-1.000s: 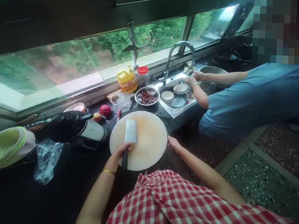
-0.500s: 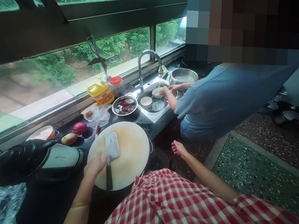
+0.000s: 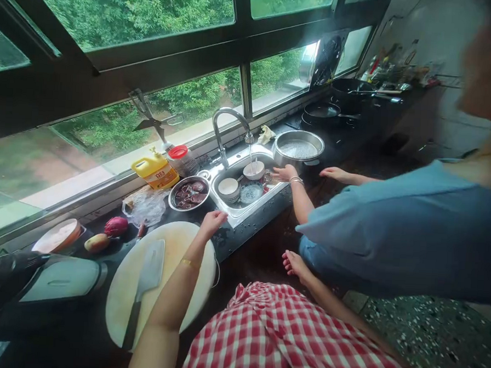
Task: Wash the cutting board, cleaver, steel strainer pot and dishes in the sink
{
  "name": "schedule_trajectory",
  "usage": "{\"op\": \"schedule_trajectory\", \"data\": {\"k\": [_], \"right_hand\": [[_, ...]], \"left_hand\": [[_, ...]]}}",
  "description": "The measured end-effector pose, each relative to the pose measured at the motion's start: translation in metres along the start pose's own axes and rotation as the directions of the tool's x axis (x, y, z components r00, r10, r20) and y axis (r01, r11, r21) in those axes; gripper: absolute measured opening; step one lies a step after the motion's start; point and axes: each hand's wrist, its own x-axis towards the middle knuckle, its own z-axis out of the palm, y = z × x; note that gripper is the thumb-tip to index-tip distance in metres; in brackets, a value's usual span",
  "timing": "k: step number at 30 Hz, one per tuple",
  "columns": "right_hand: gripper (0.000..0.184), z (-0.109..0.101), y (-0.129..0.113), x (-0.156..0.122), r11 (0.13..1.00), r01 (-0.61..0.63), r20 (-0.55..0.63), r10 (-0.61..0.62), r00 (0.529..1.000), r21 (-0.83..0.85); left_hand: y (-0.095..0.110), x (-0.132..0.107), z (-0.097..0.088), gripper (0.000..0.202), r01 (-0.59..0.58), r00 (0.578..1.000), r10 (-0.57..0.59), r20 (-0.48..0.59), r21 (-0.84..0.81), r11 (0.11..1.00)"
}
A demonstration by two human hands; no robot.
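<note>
My left hand (image 3: 212, 224) reaches over the far right rim of the round chopping board (image 3: 180, 238), close to the sink's near corner. Its fingers are curled in and nothing shows in them. Under my left forearm, the cleaver (image 3: 152, 267) lies on the board with its dark handle towards me. My right hand (image 3: 294, 263) hangs in front of the counter, empty, its fingers loosely bent and apart. Just beyond my left hand is a metal bowl (image 3: 171, 201) of dark red pieces in liquid. The sink (image 3: 244, 214) holds stacked bowls (image 3: 228, 187) under a running tap (image 3: 228, 110).
A co-worker in a blue shirt (image 3: 362, 223) stands at the right, both hands near the sink. Along the window are a yellow detergent jug (image 3: 158, 171), a red-lidded jar (image 3: 183, 161), a plastic bag (image 3: 147, 207), an onion (image 3: 115, 226) and a steel pot (image 3: 299, 145).
My left hand has left the cleaver's side and moved right towards the sink. The co-worker has drawn their hands back from the bowl under the tap. The view has shifted up and right.
</note>
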Motion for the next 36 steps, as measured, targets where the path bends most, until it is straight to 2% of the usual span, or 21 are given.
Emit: {"op": "schedule_trajectory", "data": {"k": [4,8,11,13,16,18,21,24,28,31,33,36], "right_hand": [[0.024,-0.031,-0.005,0.004,0.997,-0.048,-0.076,0.052,0.996,0.057],[0.024,-0.063,-0.011,0.014,0.987,-0.039,-0.163,0.064,0.984,0.154],[0.023,-0.088,-0.018,0.024,0.977,-0.015,-0.255,0.070,0.965,0.214],[0.022,-0.102,-0.027,0.032,0.967,0.005,-0.322,0.080,0.943,0.256],[0.021,-0.115,-0.048,0.043,0.952,0.026,-0.394,0.100,0.914,0.304],[0.021,-0.118,-0.067,0.051,0.951,0.035,-0.415,0.101,0.904,0.307],[0.023,-0.116,-0.101,0.065,0.955,0.059,-0.416,0.070,0.907,0.290],[0.026,-0.113,-0.138,0.081,0.966,0.071,-0.379,0.030,0.925,0.248],[0.033,-0.112,-0.189,0.108,0.988,0.085,-0.292,-0.044,0.955,0.128],[0.037,-0.106,-0.223,0.138,0.991,0.135,-0.190,-0.129,0.973,0.021],[0.038,-0.098,-0.240,0.163,0.982,0.175,-0.104,-0.181,0.978,-0.069],[0.040,-0.078,-0.262,0.200,0.934,0.271,0.054,-0.266,0.962,-0.231]], "left_hand": [[0.035,0.073,0.054,0.021,0.137,0.990,-0.129,0.055,-0.180,0.974],[0.066,0.150,0.093,0.011,0.231,0.970,-0.239,0.035,-0.419,0.878],[0.090,0.208,0.112,0.006,0.283,0.935,-0.353,0.018,-0.637,0.717],[0.104,0.244,0.120,0.009,0.306,0.915,-0.403,0.039,-0.718,0.625],[0.117,0.290,0.130,0.013,0.330,0.905,-0.417,0.089,-0.767,0.551],[0.121,0.312,0.136,0.012,0.345,0.897,-0.426,0.118,-0.789,0.508],[0.121,0.332,0.145,0.015,0.359,0.891,-0.428,0.150,-0.809,0.466],[0.119,0.343,0.149,0.034,0.379,0.879,-0.440,0.185,-0.831,0.407],[0.119,0.351,0.144,0.037,0.423,0.824,-0.532,0.195,-0.836,0.349],[0.116,0.352,0.139,0.040,0.430,0.799,-0.562,0.214,-0.856,0.286],[0.113,0.349,0.138,0.041,0.407,0.802,-0.555,0.219,-0.881,0.240],[0.111,0.343,0.141,0.037,0.353,0.801,-0.569,0.188,-0.915,0.194]]}}
